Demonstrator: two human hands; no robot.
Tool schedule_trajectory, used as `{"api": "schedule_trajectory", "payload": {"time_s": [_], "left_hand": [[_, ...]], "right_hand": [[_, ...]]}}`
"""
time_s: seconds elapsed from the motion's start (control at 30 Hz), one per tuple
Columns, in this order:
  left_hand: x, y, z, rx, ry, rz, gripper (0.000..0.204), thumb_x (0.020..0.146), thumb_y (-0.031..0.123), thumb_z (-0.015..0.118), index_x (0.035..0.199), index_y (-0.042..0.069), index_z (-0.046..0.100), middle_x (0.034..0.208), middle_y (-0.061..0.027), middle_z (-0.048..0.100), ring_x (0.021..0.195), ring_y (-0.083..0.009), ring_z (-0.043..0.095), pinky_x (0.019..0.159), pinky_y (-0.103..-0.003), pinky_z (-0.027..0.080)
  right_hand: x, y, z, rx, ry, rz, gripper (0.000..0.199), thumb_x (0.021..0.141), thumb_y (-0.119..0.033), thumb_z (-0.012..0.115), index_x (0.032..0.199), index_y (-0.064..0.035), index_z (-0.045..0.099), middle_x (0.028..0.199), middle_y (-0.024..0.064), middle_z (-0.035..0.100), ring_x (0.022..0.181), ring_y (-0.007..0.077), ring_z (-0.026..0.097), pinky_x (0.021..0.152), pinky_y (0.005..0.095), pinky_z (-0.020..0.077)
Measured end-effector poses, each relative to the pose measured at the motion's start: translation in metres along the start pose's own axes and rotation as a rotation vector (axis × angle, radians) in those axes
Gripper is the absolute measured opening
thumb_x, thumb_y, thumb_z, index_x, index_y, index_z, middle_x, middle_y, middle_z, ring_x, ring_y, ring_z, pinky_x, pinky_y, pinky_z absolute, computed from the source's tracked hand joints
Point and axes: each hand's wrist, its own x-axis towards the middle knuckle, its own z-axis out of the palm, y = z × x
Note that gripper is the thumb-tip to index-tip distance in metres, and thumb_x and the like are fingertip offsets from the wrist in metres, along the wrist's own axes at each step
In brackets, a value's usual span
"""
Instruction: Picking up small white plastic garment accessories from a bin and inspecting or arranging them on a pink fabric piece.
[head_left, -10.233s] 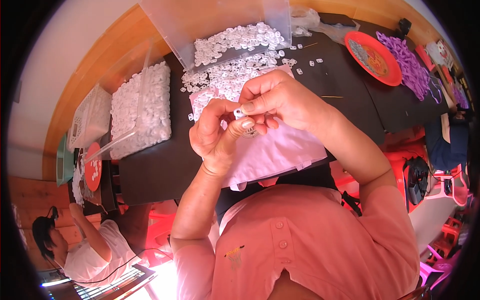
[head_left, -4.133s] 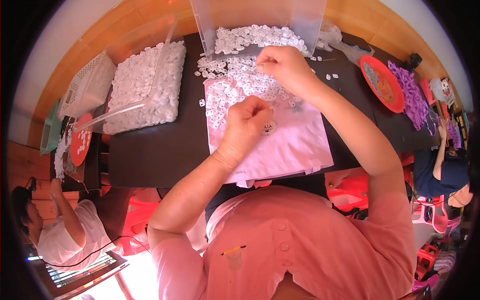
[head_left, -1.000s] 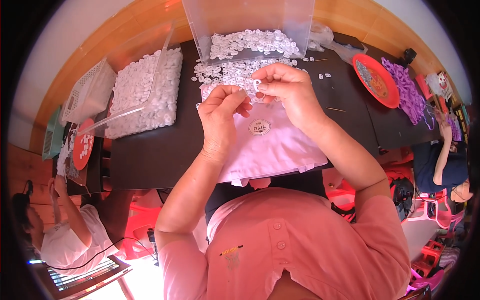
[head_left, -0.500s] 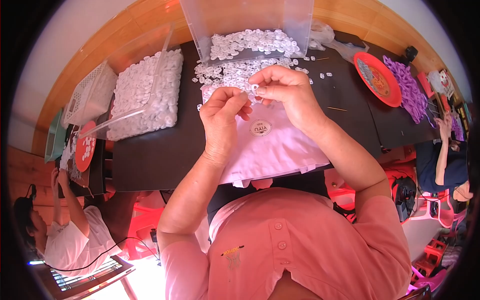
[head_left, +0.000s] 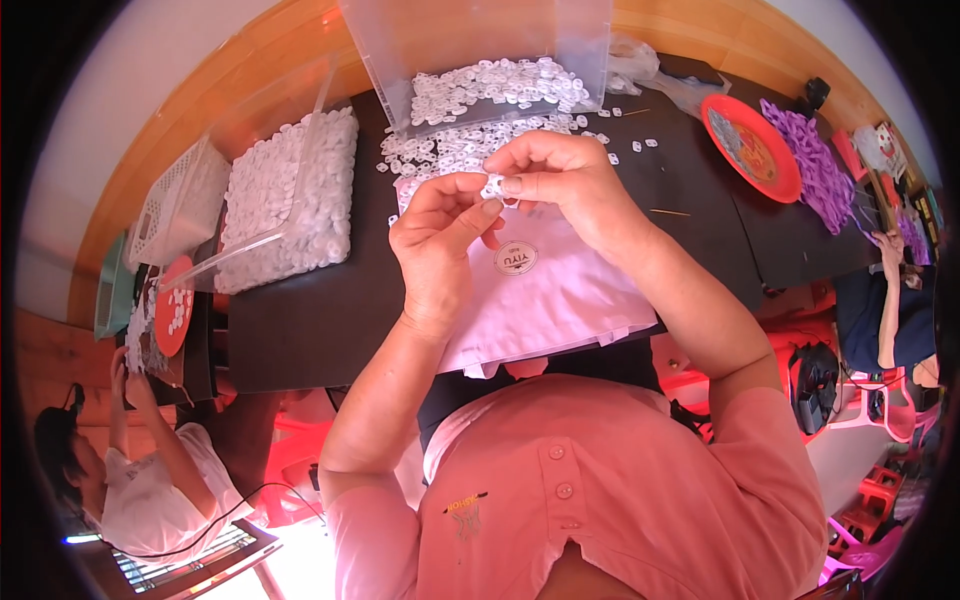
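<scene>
Both our left hand [head_left: 435, 240] and our right hand [head_left: 575, 185] are on a small white piece [head_left: 494, 188], held up over the near edge of the pile. Change from half a second ago: right fingers had it out in front, left fingertips just beside it, with a gap. Gap's gone now, tips meet at the piece.

Finger state: right thumb and index pinch it from the right; left thumb and index close in on its left side and look to be gripping too. Fingertips cover a lot of it, so we can't tell if it's one piece or two together. Our read: it's steadied from both sides, which leaves neither hand free for the pile.

Around the fingers: loose white pieces [head_left: 440, 150] spread just beyond them, running back to a clear bin [head_left: 480, 30] with more inside. Pink cloth [head_left: 570, 300] lies below and nearer us, on the dark counter [head_left: 300, 340]. Well left of the fingers, a clear box [head_left: 240, 245] full of white parts. Right of them, a few strays [head_left: 640, 146] and a thin yellowish stick [head_left: 672, 211]; farther right, a red dish [head_left: 785, 185] with purple strips [head_left: 815, 175] next to it.
</scene>
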Motion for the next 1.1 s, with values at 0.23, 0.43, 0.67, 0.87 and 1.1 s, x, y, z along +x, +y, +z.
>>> {"api": "schedule_trajectory", "payload": {"time_s": [0.23,0.43,0.67,0.87,1.1], "left_hand": [[-0.002,0.002,0.004,0.065,-0.045,0.003,0.027,0.083,-0.012,0.061,0.109,-0.003,0.06,0.088,-0.01,0.065,0.072,-0.0162,0.062,0.06,-0.026,0.049],[-0.004,-0.002,0.004,0.107,-0.076,-0.007,0.027,0.082,-0.013,0.06,0.107,-0.004,0.061,0.087,-0.0103,0.065,0.072,-0.0165,0.062,0.061,-0.027,0.05],[-0.003,-0.003,0.006,0.074,-0.018,0.033,0.027,0.081,-0.011,0.064,0.106,-0.002,0.063,0.084,-0.007,0.065,0.071,-0.0124,0.062,0.062,-0.025,0.052],[-0.005,-0.002,0.007,0.102,-0.055,0.062,0.028,0.082,-0.01,0.065,0.108,-0.002,0.062,0.086,-0.0072,0.065,0.076,-0.0124,0.063,0.064,-0.024,0.053],[-0.008,0.004,0.012,0.166,-0.062,0.046,0.031,0.079,-0.008,0.071,0.107,-0.004,0.06,0.089,-0.009,0.065,0.075,-0.0124,0.06,0.06,-0.024,0.051]], "right_hand": [[0.005,0.001,-0.011,0.069,-0.073,-0.023,0.023,0.082,-0.005,0.067,0.104,0.0,0.062,0.081,0.0038,0.063,0.07,0.0091,0.058,0.061,0.0234,0.0464],[0.003,-0.001,-0.013,0.068,-0.161,0.052,0.024,0.083,-0.005,0.066,0.106,-0.0016,0.062,0.084,0.003,0.063,0.074,0.009,0.059,0.063,0.0235,0.0466],[0.001,-0.001,-0.014,-0.025,-0.109,0.066,0.013,0.086,-0.014,0.068,0.085,-0.0022,0.064,0.076,0.0006,0.061,0.068,0.0076,0.056,0.058,0.0236,0.0447],[0.001,-0.001,-0.013,-0.033,-0.13,0.106,0.013,0.085,-0.015,0.068,0.081,-0.0028,0.065,0.071,-0.0002,0.06,0.066,0.0072,0.056,0.057,0.0234,0.0442],[0.0,-0.001,-0.016,0.009,-0.192,0.109,0.014,0.085,-0.015,0.067,0.079,-0.0024,0.065,0.067,0.0003,0.059,0.061,0.0068,0.056,0.053,0.022,0.0441]]}}
